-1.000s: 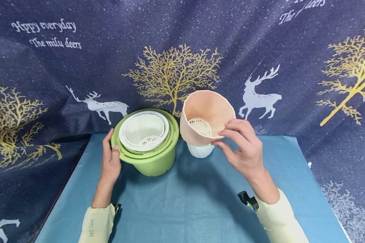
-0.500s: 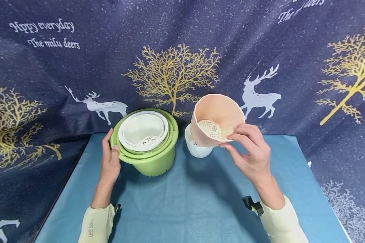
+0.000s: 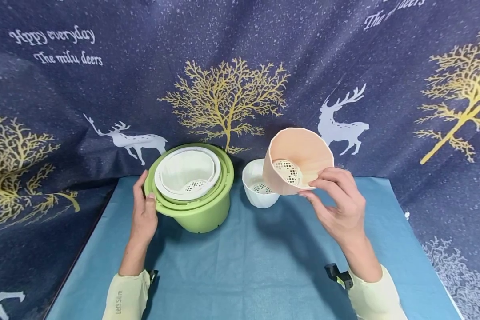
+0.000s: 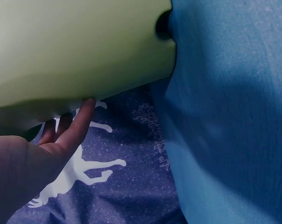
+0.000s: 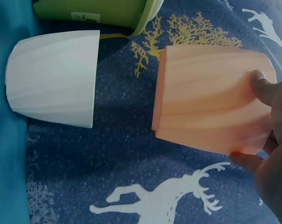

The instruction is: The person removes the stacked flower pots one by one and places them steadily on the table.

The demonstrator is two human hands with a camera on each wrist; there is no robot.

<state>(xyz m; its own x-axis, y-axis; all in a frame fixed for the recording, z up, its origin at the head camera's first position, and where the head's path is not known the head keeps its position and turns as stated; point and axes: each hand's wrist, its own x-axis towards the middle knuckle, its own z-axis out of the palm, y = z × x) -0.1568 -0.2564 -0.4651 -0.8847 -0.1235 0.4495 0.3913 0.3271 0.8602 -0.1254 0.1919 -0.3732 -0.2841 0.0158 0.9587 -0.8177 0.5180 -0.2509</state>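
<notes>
My right hand (image 3: 340,206) pinches the rim of a peach flower pot (image 3: 306,151) between thumb and fingers. The pot is tilted in the air with its mouth toward me, its perforated bottom showing inside. Below and left of it, a small white flower pot (image 3: 260,199) stands upright on the table; in the right wrist view a gap separates the two. At the left, my left hand (image 3: 144,218) holds the side of a green flower pot (image 3: 204,218), thumb at the rim. Nested inside that pot are another green rim and a white pot (image 3: 180,169) with a holed bottom.
A blue cloth (image 3: 240,275) covers the table. Right behind its far edge hangs a dark blue curtain (image 3: 240,35) printed with deer and golden trees. Black camera mounts (image 3: 338,275) are strapped at both wrists.
The right hand has carried the peach pot to the right and slightly down, from over the small white pot to beside it, uncovering more of that one. The left hand stays on the green pot.
</notes>
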